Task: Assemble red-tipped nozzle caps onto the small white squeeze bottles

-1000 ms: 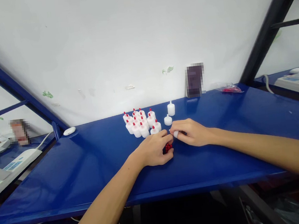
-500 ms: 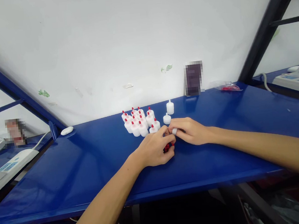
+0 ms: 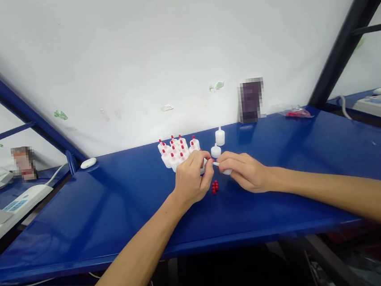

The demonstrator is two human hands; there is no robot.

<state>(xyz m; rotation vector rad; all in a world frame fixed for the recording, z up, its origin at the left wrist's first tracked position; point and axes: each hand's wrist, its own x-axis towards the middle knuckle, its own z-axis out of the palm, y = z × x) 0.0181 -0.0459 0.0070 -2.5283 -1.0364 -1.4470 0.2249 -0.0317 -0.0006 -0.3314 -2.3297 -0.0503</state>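
My right hand (image 3: 245,170) is closed around a small white squeeze bottle (image 3: 227,172), tilted so that its thin nozzle points left. At the nozzle's tip, my left hand (image 3: 193,176) pinches with thumb and forefinger; a bit of red cap (image 3: 213,160) shows there, mostly hidden by the fingers. Just below the hands, several loose red caps (image 3: 215,187) stand bunched on the blue table (image 3: 133,211). Behind my left hand is a cluster of white bottles with red tips (image 3: 173,159), partly covered by it. Two bottles with bare nozzles, one taller (image 3: 220,137) and one shorter (image 3: 216,151), stand beyond my fingers.
A clear plastic bag with red pieces (image 3: 297,112) lies at the back right. A dark, blurred-out rectangular object (image 3: 251,101) leans on the white wall. An oval white object (image 3: 88,163) rests at the back left, near the blue frame post (image 3: 71,162).
My left hand has lifted off the loose red caps and moved up to the nozzle, uncovering them. The bottle in my right hand now has its nozzle showing, pointing left. The view has shifted slightly.
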